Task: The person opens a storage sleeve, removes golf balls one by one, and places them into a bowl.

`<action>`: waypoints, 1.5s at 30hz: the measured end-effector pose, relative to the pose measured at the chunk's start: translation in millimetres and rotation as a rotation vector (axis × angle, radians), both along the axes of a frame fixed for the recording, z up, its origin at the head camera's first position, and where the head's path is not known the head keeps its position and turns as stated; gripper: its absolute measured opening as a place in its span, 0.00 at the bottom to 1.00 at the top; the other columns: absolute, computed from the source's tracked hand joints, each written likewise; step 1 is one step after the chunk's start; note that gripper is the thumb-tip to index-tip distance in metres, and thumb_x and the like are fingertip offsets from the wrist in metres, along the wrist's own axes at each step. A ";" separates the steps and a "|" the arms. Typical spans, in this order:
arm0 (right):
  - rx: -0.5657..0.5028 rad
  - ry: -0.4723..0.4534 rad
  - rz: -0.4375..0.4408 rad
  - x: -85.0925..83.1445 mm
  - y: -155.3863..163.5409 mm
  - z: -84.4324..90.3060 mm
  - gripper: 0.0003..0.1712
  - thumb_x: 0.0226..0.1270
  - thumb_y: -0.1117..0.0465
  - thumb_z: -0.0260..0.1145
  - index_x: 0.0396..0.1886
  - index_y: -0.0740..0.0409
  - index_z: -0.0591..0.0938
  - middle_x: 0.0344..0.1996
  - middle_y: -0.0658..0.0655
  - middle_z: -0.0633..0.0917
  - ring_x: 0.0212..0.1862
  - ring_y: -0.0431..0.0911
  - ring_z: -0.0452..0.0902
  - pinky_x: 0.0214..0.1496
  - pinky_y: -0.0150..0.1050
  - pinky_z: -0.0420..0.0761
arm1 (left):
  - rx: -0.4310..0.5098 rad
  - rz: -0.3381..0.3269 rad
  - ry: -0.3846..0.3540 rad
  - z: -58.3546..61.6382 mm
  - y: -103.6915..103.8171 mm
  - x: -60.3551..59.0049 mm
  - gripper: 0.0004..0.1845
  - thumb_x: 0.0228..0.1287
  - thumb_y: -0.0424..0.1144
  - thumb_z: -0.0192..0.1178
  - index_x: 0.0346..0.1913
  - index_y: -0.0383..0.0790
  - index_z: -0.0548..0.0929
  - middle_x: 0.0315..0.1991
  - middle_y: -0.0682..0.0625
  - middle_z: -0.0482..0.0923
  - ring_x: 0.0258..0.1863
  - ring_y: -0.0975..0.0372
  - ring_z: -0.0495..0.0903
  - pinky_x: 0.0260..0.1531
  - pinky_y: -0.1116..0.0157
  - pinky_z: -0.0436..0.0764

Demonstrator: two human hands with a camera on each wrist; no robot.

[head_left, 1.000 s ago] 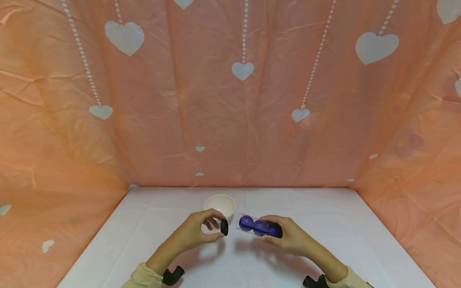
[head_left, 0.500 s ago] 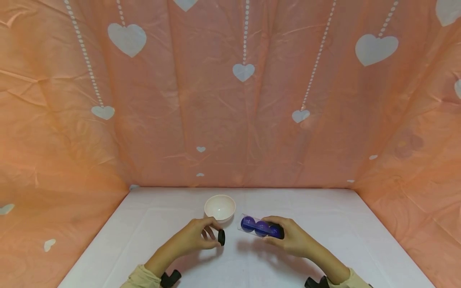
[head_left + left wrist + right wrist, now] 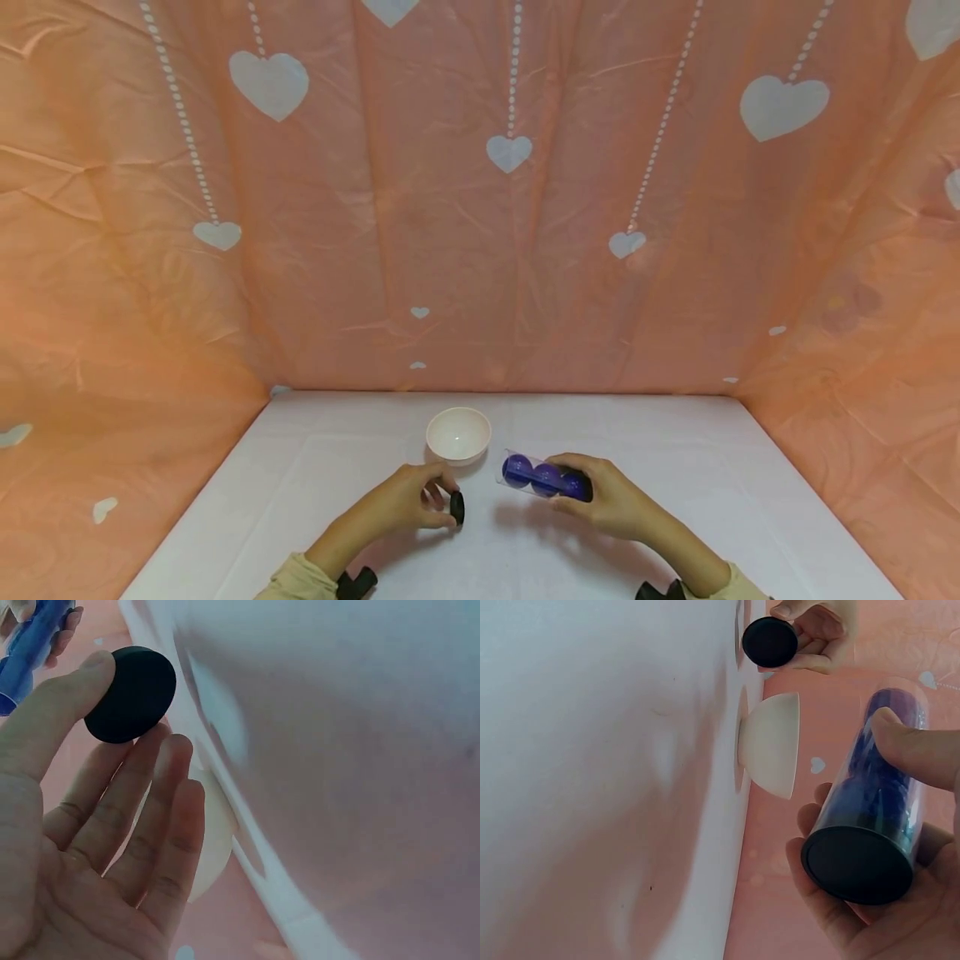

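Note:
My left hand (image 3: 412, 500) pinches a round black cap (image 3: 133, 694) between thumb and fingertips, on edge, a little above the table. My right hand (image 3: 611, 496) grips a clear tube (image 3: 877, 780) with blue-purple balls (image 3: 546, 479) lined up inside it. The tube lies nearly level above the table, its left end uncovered and pointing toward the left hand. A black base (image 3: 857, 865) closes its other end, beside the right palm. A gap separates cap and tube. Just beyond the left hand stands a white bowl (image 3: 459, 437).
The white table (image 3: 652, 433) runs back to an orange curtain (image 3: 450, 250) with white hearts, which also closes in both sides. Dark wrist mounts (image 3: 356, 583) sit at both sleeves near the front.
My left hand has lowered the black cap toward the table and drawn it slightly nearer and left, away from the bowl. The right hand and tube have hardly moved.

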State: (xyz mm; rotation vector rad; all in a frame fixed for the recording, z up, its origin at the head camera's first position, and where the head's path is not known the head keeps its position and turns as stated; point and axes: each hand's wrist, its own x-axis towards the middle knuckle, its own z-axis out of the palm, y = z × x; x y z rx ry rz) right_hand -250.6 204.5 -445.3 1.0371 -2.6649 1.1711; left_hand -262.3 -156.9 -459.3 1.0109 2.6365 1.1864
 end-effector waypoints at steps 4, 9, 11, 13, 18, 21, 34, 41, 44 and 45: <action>-0.005 -0.008 0.006 -0.6 -0.2 -0.6 0.25 0.72 0.51 0.77 0.62 0.56 0.85 0.54 0.54 0.89 0.51 0.37 0.83 0.55 0.37 0.86 | -0.033 0.023 -0.003 -1.7 -1.1 0.1 0.19 0.55 0.38 0.84 0.45 0.44 0.85 0.39 0.57 0.88 0.37 0.64 0.86 0.38 0.67 0.85; -0.008 -0.017 0.013 -1.8 -0.4 -2.1 0.24 0.72 0.53 0.77 0.62 0.56 0.85 0.54 0.54 0.89 0.50 0.37 0.83 0.54 0.36 0.86 | -0.064 0.050 0.010 -2.9 -2.9 1.0 0.19 0.56 0.42 0.84 0.45 0.47 0.85 0.39 0.60 0.87 0.38 0.64 0.85 0.38 0.67 0.83; -0.009 -0.014 0.014 -1.9 -0.5 -2.1 0.23 0.72 0.54 0.77 0.62 0.56 0.85 0.54 0.54 0.89 0.50 0.37 0.83 0.54 0.36 0.86 | -0.084 0.065 0.022 -2.2 -3.6 1.9 0.19 0.56 0.44 0.84 0.45 0.48 0.85 0.40 0.60 0.87 0.39 0.64 0.85 0.39 0.67 0.84; -0.008 -0.010 0.014 -2.0 -0.6 -1.8 0.23 0.72 0.54 0.77 0.62 0.56 0.85 0.53 0.53 0.89 0.50 0.37 0.83 0.54 0.36 0.86 | -0.114 0.089 0.034 -1.2 -3.9 3.0 0.19 0.56 0.46 0.84 0.45 0.49 0.85 0.40 0.59 0.87 0.40 0.64 0.85 0.40 0.65 0.84; -0.004 -0.011 0.014 -2.6 -0.6 -1.0 0.24 0.72 0.54 0.77 0.62 0.56 0.85 0.53 0.54 0.89 0.50 0.37 0.83 0.54 0.36 0.85 | -0.197 0.153 0.069 1.2 -4.5 6.3 0.20 0.55 0.50 0.84 0.45 0.53 0.86 0.42 0.58 0.88 0.43 0.61 0.85 0.43 0.57 0.84; -0.001 -0.010 0.012 -2.8 -0.6 -1.0 0.24 0.72 0.54 0.77 0.63 0.57 0.84 0.54 0.54 0.89 0.50 0.37 0.83 0.54 0.37 0.85 | -0.234 0.182 0.098 1.9 -4.9 8.0 0.20 0.53 0.52 0.85 0.45 0.53 0.87 0.42 0.57 0.87 0.44 0.59 0.85 0.43 0.54 0.84; -0.002 0.005 0.004 -1.3 -0.7 -1.3 0.25 0.72 0.52 0.77 0.63 0.57 0.84 0.55 0.55 0.89 0.51 0.38 0.84 0.55 0.38 0.86 | -0.272 0.214 0.156 -1.8 -4.8 11.8 0.20 0.49 0.53 0.86 0.43 0.55 0.89 0.40 0.59 0.86 0.43 0.61 0.84 0.43 0.56 0.83; -0.014 -0.010 0.000 -0.3 -2.3 0.0 0.25 0.71 0.54 0.78 0.63 0.55 0.84 0.54 0.54 0.89 0.51 0.38 0.84 0.55 0.37 0.86 | -0.273 0.226 0.166 -3.6 -4.0 13.7 0.21 0.48 0.53 0.86 0.42 0.55 0.88 0.40 0.58 0.86 0.43 0.61 0.83 0.43 0.55 0.82; -0.016 -0.013 -0.003 -0.5 -2.8 0.4 0.24 0.71 0.53 0.78 0.62 0.55 0.84 0.54 0.53 0.89 0.51 0.38 0.84 0.55 0.37 0.86 | -0.276 0.231 0.175 -2.6 -3.4 14.4 0.21 0.47 0.53 0.86 0.43 0.55 0.88 0.40 0.58 0.86 0.44 0.60 0.83 0.43 0.55 0.83; -0.016 -0.013 -0.003 -0.7 -2.9 0.4 0.24 0.71 0.53 0.78 0.62 0.54 0.84 0.54 0.53 0.89 0.51 0.38 0.84 0.55 0.37 0.86 | -0.276 0.231 0.180 -2.4 -3.3 14.4 0.21 0.48 0.53 0.86 0.43 0.55 0.88 0.40 0.58 0.86 0.44 0.61 0.83 0.43 0.55 0.83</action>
